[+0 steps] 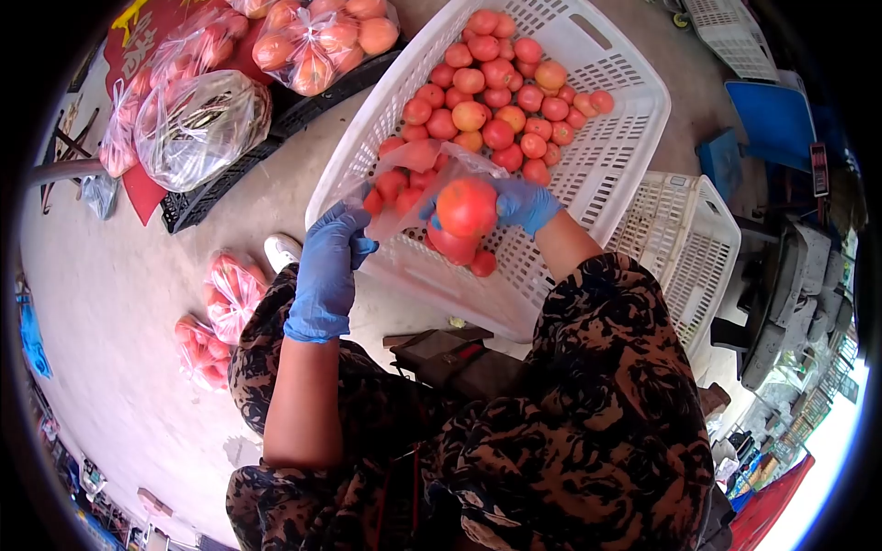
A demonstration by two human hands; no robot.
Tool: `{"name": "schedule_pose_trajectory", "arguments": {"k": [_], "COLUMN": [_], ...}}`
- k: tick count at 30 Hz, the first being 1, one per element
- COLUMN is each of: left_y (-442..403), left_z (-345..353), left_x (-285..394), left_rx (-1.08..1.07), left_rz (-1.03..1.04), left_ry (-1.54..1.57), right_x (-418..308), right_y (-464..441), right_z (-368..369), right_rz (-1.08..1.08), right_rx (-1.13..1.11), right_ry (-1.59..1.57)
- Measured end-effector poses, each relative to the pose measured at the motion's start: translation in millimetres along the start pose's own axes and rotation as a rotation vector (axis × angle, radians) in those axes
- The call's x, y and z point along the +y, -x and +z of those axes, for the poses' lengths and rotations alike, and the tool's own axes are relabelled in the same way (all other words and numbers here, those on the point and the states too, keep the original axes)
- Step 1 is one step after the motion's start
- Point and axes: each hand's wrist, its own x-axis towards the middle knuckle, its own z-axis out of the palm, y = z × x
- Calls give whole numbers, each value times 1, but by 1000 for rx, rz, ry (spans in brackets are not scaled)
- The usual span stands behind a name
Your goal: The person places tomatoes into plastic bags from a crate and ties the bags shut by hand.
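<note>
Over the near part of a white crate (602, 174), the right hand (526, 204), gloved in blue, has its fingers bent around a big tomato (466, 207), with a second tomato (452, 246) just below it. Between eight and nine o'clock from the big tomato, the left hand (331, 257), also gloved, has its fingers curled closed on the edge of a clear bag (390, 193). Whether the big tomato is inside the bag, I cannot tell. Towards twelve and one o'clock, loose tomatoes (496, 92) lie piled in the crate. At three o'clock is another crate (684, 234); at eight, pink bags (230, 298) sit on the floor (138, 303); near eleven, a filled bag (317, 46).
</note>
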Motion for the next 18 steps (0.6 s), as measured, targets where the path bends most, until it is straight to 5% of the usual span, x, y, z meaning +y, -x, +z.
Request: {"name": "schedule_pose_trajectory", "arguments": {"k": [3,4,5,10,13,15,18], "left_y": [-3,-3,0,2,5,4,7], "left_z": [3,3,8,8,9,7,6], "left_x": [-5,-10,-7,-2,2,2,1], "left_rx": [25,41,68,58,78,62,55], "left_rz": [-3,-9,42,88,75,76,49], "left_ry": [-7,-12,23,115,85,44,23], "right_x": [-49,-66,-47,30,25,-6,-14], "right_y": [-24,-31,-54,-117,-83,-47,7], "right_z": [34,39,32,3,-1,0,-2], "right_rz": [-220,-46,57,491,238,283,730], "right_rx": [104,249,219,237,408,405,204], "right_ry": [136,624,510,947,791,540,401]}}
